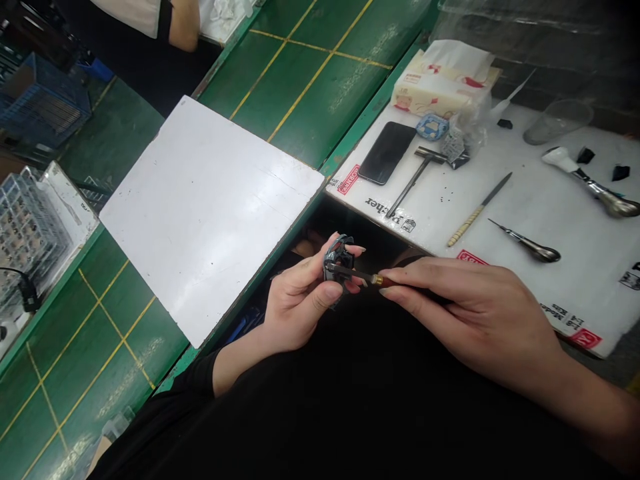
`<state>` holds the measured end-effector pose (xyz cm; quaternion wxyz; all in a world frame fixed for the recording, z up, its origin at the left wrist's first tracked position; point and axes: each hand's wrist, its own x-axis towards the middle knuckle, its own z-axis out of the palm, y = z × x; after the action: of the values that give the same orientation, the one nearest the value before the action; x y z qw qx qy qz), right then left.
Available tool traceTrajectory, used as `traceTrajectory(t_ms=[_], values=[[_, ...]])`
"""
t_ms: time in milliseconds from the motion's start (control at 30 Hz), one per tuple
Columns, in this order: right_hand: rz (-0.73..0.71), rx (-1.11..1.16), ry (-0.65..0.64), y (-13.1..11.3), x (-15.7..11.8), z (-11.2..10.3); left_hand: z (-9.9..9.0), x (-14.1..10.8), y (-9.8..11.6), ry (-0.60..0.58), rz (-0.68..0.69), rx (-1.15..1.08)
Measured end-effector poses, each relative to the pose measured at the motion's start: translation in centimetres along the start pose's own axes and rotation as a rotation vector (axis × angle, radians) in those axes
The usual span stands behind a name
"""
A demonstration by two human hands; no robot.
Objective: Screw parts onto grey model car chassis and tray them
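Between the fingers and thumb of my left hand [300, 297] is a small dark, glossy part [339, 257] with a curved rim and an open middle. My right hand [465, 310] pinches a thin-bladed hand tool [383, 280] by its reddish handle, which has a brass-coloured collar. Its narrow metal blade points left and overlaps the dark part near my left thumb. Whether the blade tip presses on the part I cannot tell. Most of the handle is hidden inside my right hand. Both hands are held above my lap, in front of the bench edge.
A white board [210, 220] lies on the green bench [320, 60]. On the white mat [430, 200] to the right are a phone [387, 152], a small hammer [415, 177], a wood-handled file [480, 210], a pointed tool [527, 241] and a tissue box [440, 87]. Another person's arm [184, 25] shows at the top.
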<state>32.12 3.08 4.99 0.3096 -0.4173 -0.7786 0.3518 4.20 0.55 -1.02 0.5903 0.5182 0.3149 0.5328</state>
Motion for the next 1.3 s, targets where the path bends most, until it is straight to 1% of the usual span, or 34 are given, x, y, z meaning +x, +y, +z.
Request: traceTrajectory(t_ms=[67, 167, 300, 433, 600, 733, 900, 1133, 1300], values=[[0.004, -0.008, 0.010, -0.02, -0.02, 0.02, 0.02, -0.02, 0.00, 0.000, -0.005, -0.009], [-0.005, 0.002, -0.019, -0.08, 0.04, 0.06, 0.03, -0.04, 0.05, 0.008, -0.010, -0.005], [-0.002, -0.016, 0.016, -0.12, 0.14, -0.01, -0.03, -0.07, 0.12, 0.000, -0.009, -0.012], [-0.016, -0.016, -0.004, -0.07, 0.18, -0.07, -0.13, -0.13, 0.05, 0.009, -0.034, 0.003], [-0.017, -0.038, 0.024, -0.05, 0.16, 0.08, -0.17, -0.18, -0.19, 0.010, -0.019, -0.018], [-0.019, -0.015, 0.008, -0.08, 0.26, 0.16, -0.14, -0.11, -0.09, 0.018, -0.035, -0.028], [-0.002, -0.029, 0.019, -0.04, 0.27, 0.05, -0.05, 0.02, -0.12, 0.025, -0.027, -0.037], [0.018, -0.004, -0.015, -0.16, 0.43, 0.05, -0.11, -0.01, -0.27, 0.026, -0.030, -0.041], [0.033, -0.021, -0.043, 0.07, 0.60, -0.25, 0.23, 0.14, -0.12, 0.022, -0.099, -0.119]])
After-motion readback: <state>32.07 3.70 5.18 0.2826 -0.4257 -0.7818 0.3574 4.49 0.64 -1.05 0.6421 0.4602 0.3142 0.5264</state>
